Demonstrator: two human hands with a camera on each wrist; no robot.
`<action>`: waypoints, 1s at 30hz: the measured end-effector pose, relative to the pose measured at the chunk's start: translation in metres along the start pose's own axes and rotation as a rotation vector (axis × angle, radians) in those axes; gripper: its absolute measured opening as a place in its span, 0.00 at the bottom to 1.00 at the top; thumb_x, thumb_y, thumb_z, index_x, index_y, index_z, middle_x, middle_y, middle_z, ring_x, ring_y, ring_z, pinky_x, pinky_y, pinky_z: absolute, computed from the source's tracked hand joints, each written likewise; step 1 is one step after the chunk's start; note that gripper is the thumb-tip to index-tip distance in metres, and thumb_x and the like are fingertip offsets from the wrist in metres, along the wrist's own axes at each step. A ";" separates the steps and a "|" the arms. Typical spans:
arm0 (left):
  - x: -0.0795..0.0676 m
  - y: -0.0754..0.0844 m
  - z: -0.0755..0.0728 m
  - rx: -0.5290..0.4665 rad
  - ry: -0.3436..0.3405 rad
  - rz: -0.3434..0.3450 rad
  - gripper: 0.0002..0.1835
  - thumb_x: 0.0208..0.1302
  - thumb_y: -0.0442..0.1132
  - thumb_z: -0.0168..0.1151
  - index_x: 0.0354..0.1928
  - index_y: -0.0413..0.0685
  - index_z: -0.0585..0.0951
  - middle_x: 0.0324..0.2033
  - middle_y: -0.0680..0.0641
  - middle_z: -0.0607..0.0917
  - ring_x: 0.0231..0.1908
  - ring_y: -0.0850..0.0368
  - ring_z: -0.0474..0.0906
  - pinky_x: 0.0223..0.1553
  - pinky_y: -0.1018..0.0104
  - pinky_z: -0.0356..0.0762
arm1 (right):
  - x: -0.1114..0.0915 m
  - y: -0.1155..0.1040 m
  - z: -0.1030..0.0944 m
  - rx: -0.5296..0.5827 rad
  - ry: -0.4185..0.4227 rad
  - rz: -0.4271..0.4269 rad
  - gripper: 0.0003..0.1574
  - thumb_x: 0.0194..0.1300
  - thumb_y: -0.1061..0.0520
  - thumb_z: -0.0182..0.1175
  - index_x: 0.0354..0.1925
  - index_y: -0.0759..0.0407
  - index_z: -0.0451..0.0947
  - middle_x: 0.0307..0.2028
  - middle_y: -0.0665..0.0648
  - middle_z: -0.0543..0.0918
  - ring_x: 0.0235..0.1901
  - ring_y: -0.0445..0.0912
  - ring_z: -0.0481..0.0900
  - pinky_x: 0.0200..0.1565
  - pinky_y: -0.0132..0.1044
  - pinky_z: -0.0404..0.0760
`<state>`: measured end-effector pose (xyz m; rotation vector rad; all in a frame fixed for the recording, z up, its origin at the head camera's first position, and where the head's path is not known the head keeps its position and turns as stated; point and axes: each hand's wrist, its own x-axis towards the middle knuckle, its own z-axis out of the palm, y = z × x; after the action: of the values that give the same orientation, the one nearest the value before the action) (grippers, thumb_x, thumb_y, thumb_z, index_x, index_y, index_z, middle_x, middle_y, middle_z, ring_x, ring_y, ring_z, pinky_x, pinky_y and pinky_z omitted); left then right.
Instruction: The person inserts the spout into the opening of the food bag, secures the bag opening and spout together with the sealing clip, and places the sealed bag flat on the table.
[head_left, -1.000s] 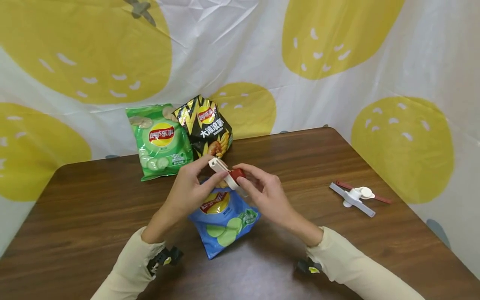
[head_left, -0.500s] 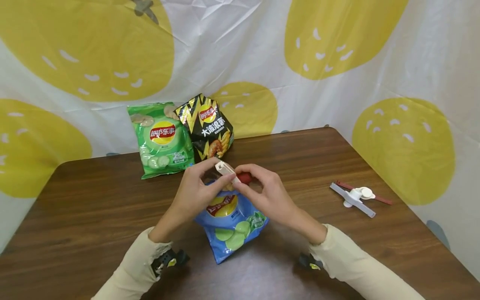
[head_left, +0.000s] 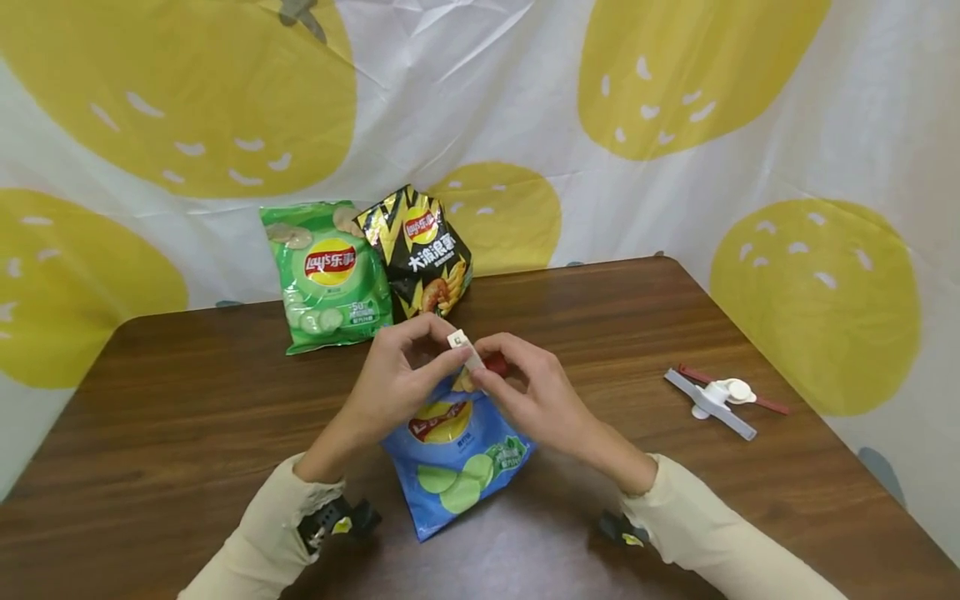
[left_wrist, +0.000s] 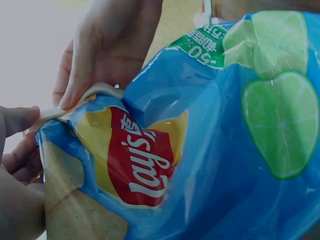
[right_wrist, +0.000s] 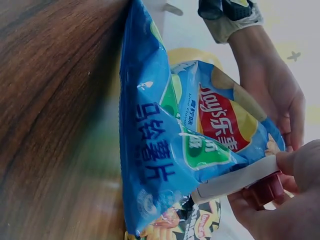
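Note:
Between both hands is a white bag clip with a red cap, seen nearly end-on in the head view. It lies across the top of a blue bag of potato chips, which hangs tilted below it. My left hand pinches the clip's near end between thumb and fingers, beside the bag's top corner. From the other side my right hand grips the clip around the red cap. In the left wrist view, the white strip follows the bag's bunched top edge; whether it is fastened, I cannot tell.
Behind the hands, a green chip bag and a black chip bag lean against the patterned cloth. An opened clip with grey and red arms and a white capped spout lies at the right of the wooden table.
The bag clip has turned from slanted to nearly end-on and shifted slightly right and down. The hands have come closer together around it. The blue bag swung right, then partly back.

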<state>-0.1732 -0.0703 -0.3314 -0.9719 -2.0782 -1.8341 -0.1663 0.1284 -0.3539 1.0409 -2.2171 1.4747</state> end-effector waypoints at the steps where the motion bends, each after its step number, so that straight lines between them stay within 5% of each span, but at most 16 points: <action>1: 0.000 0.000 0.001 -0.020 -0.010 -0.006 0.03 0.66 0.29 0.63 0.33 0.40 0.80 0.31 0.46 0.82 0.30 0.54 0.78 0.31 0.68 0.78 | 0.000 0.000 0.000 -0.004 0.001 0.001 0.10 0.70 0.64 0.60 0.49 0.60 0.79 0.34 0.53 0.83 0.34 0.44 0.81 0.34 0.34 0.82; 6: 0.000 -0.003 0.003 -0.064 -0.016 -0.067 0.04 0.69 0.30 0.62 0.34 0.39 0.79 0.33 0.44 0.83 0.33 0.53 0.78 0.34 0.67 0.78 | -0.002 0.002 0.001 -0.010 0.012 0.018 0.08 0.70 0.64 0.60 0.47 0.60 0.79 0.32 0.52 0.82 0.32 0.44 0.80 0.32 0.34 0.81; 19: 0.005 0.004 -0.012 0.232 0.058 -0.122 0.07 0.67 0.41 0.66 0.36 0.45 0.82 0.29 0.49 0.82 0.28 0.54 0.76 0.29 0.68 0.74 | 0.004 0.006 -0.011 0.059 -0.131 0.198 0.20 0.64 0.59 0.68 0.54 0.54 0.77 0.39 0.51 0.84 0.40 0.43 0.84 0.46 0.39 0.83; 25: 0.003 0.013 -0.027 0.398 0.076 -0.063 0.11 0.69 0.43 0.64 0.48 0.46 0.81 0.40 0.51 0.82 0.41 0.57 0.77 0.43 0.59 0.77 | 0.005 0.009 -0.014 0.058 -0.114 0.218 0.21 0.63 0.61 0.69 0.53 0.57 0.78 0.37 0.53 0.85 0.37 0.45 0.84 0.44 0.39 0.84; 30: -0.016 0.009 -0.045 0.478 0.107 -0.087 0.21 0.67 0.43 0.66 0.58 0.43 0.76 0.51 0.47 0.79 0.52 0.52 0.74 0.52 0.52 0.73 | 0.005 0.013 -0.016 0.032 -0.093 0.231 0.21 0.62 0.62 0.69 0.53 0.57 0.78 0.36 0.53 0.85 0.38 0.45 0.83 0.45 0.42 0.83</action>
<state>-0.1674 -0.1180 -0.3241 -0.6520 -2.3585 -1.2869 -0.1812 0.1430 -0.3531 0.9053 -2.4568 1.5891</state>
